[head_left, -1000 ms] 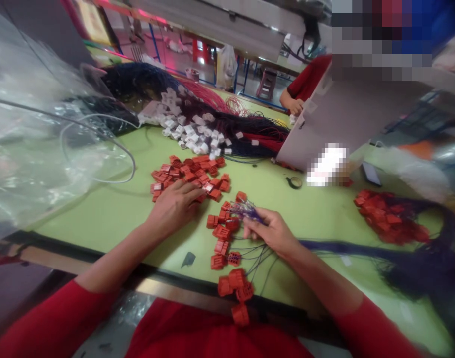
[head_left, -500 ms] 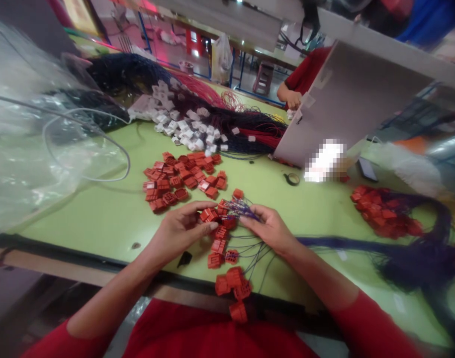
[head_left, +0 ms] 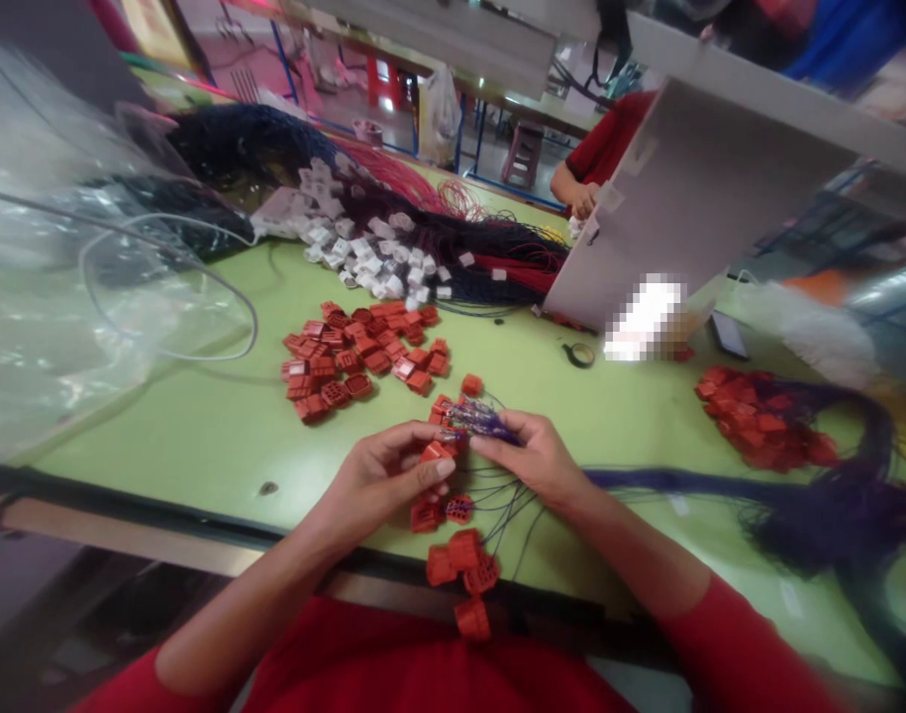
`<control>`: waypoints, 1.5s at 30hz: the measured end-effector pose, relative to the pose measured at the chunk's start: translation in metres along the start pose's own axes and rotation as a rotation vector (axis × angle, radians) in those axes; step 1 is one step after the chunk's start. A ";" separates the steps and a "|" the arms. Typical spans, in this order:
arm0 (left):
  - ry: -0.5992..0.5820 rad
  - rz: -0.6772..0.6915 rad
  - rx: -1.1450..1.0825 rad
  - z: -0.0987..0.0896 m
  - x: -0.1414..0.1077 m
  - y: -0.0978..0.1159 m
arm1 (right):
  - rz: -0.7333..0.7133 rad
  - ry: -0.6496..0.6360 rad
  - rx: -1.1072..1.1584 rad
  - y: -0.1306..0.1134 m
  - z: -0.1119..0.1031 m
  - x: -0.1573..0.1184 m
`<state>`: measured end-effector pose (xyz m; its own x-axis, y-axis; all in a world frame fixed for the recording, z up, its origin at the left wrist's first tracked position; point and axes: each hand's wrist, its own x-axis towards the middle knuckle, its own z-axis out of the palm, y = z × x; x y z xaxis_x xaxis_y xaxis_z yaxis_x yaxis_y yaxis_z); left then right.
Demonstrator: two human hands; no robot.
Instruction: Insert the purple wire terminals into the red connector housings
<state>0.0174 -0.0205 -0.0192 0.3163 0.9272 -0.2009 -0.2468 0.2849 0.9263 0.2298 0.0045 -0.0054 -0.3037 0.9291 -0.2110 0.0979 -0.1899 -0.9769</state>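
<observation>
Near the middle of the green tabletop point(head_left: 185, 436), two hands are facing each other with their fingertips close together. The left hand point(head_left: 385, 470) is pinching a red connector point(head_left: 436, 453) between thumb and fingers, and metal tips point(head_left: 453, 435) are showing right beside it (whether any is sitting inside the connector, I cannot tell). The right hand point(head_left: 538, 451) is grasping a bunch of purple wires point(head_left: 489, 421), whose ends are pointing left. From beneath the right wrist, a long wire bundle point(head_left: 660, 482) is stretching right into a tangled mass point(head_left: 801, 520). Left of the hands and farther away, a heap of red connectors point(head_left: 363, 347) is lying loose, while a single red piece point(head_left: 471, 383) is sitting just beyond the wire ends. On the near side, a small cluster of connectors point(head_left: 463, 555) is resting, and one more point(head_left: 472, 616) is showing against the dark near edge point(head_left: 148, 513). Farther right, another red group point(head_left: 756, 416) is lying near a phone point(head_left: 730, 335), and a tape roll point(head_left: 580, 364) is lying left of that phone. On the far side, white connectors point(head_left: 378, 257) are lying in front of dark and red wires point(head_left: 489, 243). Clear plastic point(head_left: 51, 327) is covering the far left, and beside a grey panel point(head_left: 705, 198) a co-worker's hand point(head_left: 584, 201) is showing.
</observation>
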 end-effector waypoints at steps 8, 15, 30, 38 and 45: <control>0.101 -0.008 0.036 0.007 0.000 0.006 | -0.017 -0.013 -0.001 -0.005 0.001 -0.002; 0.154 -0.025 0.061 0.013 0.003 0.007 | -0.002 0.000 0.004 -0.001 0.001 -0.002; 0.077 -0.056 -0.246 0.002 0.003 -0.002 | -0.060 0.086 -0.002 -0.001 -0.001 -0.004; 0.118 -0.003 -0.229 0.005 0.000 -0.009 | -0.115 0.093 -0.073 -0.003 0.002 -0.006; 0.144 0.072 -0.172 0.005 -0.001 -0.010 | -0.157 0.103 -0.121 -0.003 0.004 -0.007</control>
<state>0.0245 -0.0251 -0.0262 0.1613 0.9683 -0.1907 -0.4204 0.2422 0.8744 0.2277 -0.0023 -0.0014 -0.2261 0.9730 -0.0457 0.1721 -0.0063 -0.9851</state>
